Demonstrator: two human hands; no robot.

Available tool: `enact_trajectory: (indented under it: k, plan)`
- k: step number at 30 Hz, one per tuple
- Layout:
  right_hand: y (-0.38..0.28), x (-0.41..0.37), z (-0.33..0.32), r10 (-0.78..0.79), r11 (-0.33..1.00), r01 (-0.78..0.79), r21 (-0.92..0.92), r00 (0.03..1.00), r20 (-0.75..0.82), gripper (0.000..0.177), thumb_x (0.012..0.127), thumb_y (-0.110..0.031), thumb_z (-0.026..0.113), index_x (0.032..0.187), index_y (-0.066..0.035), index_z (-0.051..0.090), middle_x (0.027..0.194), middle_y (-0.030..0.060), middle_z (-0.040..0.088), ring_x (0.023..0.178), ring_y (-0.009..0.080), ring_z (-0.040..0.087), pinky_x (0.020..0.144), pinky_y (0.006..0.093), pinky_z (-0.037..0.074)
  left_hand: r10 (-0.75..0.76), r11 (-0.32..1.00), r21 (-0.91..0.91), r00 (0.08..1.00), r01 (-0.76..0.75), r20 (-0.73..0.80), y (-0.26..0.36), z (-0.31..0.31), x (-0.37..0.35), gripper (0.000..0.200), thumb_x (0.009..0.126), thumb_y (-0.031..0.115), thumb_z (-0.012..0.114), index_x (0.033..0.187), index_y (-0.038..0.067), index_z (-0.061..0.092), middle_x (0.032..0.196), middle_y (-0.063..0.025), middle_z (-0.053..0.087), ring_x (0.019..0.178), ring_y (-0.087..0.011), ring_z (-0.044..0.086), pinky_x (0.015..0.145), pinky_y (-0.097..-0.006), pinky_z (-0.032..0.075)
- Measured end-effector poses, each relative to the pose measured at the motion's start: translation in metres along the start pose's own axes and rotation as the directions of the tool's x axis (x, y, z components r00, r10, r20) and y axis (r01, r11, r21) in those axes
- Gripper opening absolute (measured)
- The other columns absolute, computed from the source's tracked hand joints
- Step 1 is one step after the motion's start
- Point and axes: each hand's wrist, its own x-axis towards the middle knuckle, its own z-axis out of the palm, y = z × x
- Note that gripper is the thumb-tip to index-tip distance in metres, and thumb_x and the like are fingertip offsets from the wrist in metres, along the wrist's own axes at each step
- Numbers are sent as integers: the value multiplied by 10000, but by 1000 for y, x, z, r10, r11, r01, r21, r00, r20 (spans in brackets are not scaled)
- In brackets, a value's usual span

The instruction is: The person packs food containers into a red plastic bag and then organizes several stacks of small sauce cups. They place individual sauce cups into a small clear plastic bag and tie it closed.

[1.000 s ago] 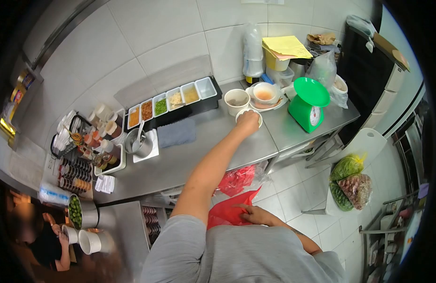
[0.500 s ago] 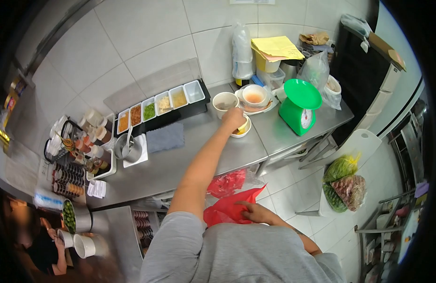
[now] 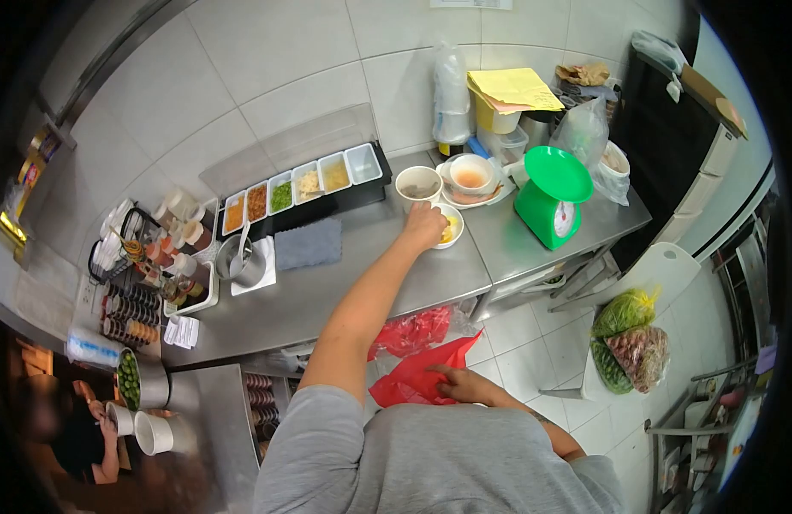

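My left hand [image 3: 425, 226] reaches across the steel counter to the left rim of a small white bowl [image 3: 455, 239] with yellow food in it. Its fingers are curled together, and what lies between them is hidden. Just behind stands a larger white bowl [image 3: 418, 182] with greyish contents. To its right, another white bowl [image 3: 470, 174] with orange liquid is stacked on a plate. Down in front of my body, my right hand [image 3: 461, 385] grips a red plastic bag [image 3: 413, 384], its index finger stretched along the plastic.
A green scale [image 3: 546, 201] stands right of the bowls. Behind my left hand sits a topping tray [image 3: 308, 195] with several compartments; a grey cloth [image 3: 308, 244] and a metal pot [image 3: 242, 264] lie nearer. Bagged vegetables [image 3: 627, 343] rest at right. Another person [image 3: 88, 437] works at lower left.
My left hand has drawn back slightly to the left over the small bowl, uncovering more yellow food. My right hand stays on the red plastic bag. The whole view has shifted a little.
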Motion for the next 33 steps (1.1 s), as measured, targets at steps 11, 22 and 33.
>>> enact_trajectory:
  k: [11, 22, 33]
  plan:
    - [-6, -8, -3, 5, 1000, -5, -3, 1000, 2, 480, 878, -197, 537, 1337, -135, 412, 1024, 221, 636, 978, 353, 612, 852, 407, 482, 99, 995, 12, 986, -102, 132, -7, -15, -2, 202, 762, 138, 597, 914, 177, 725, 988, -68, 626, 1054, -258, 533, 950, -474, 362]
    - [-12, -6, -2, -24, 998, 25, -52, 1000, 16, 475, 880, -201, 537, 1335, -137, 418, 1027, 227, 633, 968, 356, 615, 850, 415, 485, -238, 853, -485, 971, 195, -29, -17, -5, 7, 110, 725, 122, 603, 782, 128, 697, 834, -93, 669, 849, -282, 618, 817, -467, 430]
    - [-10, 4, 5, -31, 997, 34, -68, 998, 46, 459, 882, -194, 523, 1326, -135, 423, 1016, 227, 635, 949, 369, 616, 827, 423, 487, -563, -27, -995, 821, 99, 97, -28, -25, -43, 69, 767, 114, 614, 799, 55, 596, 765, -25, 620, 758, -119, 579, 678, -291, 441]
